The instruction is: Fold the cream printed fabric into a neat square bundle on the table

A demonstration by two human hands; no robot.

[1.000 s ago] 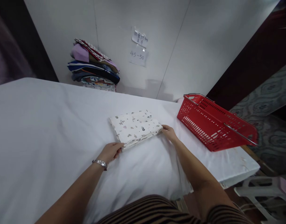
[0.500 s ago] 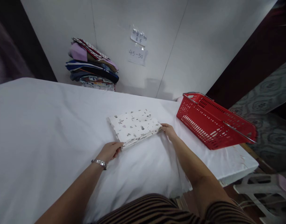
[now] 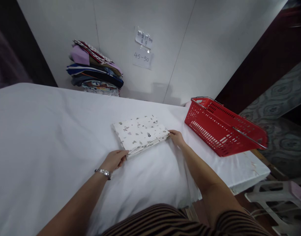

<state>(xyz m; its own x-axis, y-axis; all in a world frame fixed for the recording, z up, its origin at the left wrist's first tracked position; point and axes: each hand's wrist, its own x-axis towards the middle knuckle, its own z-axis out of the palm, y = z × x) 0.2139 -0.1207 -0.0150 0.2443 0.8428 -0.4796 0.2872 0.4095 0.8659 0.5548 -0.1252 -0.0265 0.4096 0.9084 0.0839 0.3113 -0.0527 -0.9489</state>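
Head view: a folded cloth (image 3: 140, 133), white with small dark prints, is seen lying flat on the white-covered bench (image 3: 47, 131), near the middle. It is met at two near corners. At its 7 o'clock corner the left hand (image 3: 114, 160) is laid, fingers (image 3: 123, 156) drawn together on the stacked edge. At its 4 o'clock corner the right hand (image 3: 177, 137) is set, fingertips against the layers.

The step in hand is judged to be the squaring or taking up of the finished fold. The next move would call for an even hold at both corners, so that the layers are kept aligned and nothing is let slip open.

A red basket (image 3: 209, 131) is found at 3 o'clock of the cloth, well apart from it, on the bench's right end. A pile of clothes (image 3: 95, 70) is stacked against the wall at 11 o'clock, with paper notes (image 3: 142, 49) stuck up beside it.

Now the doubtful parts. Whether the right fingers are pinched on the cloth or only pressed against it cannot be told. The undersides of both hands are hidden. The basket's inside is not shown. The upper note's writing cannot be read, and a pale stool (image 3: 275, 196) at 4 o'clock is cut off by the frame.
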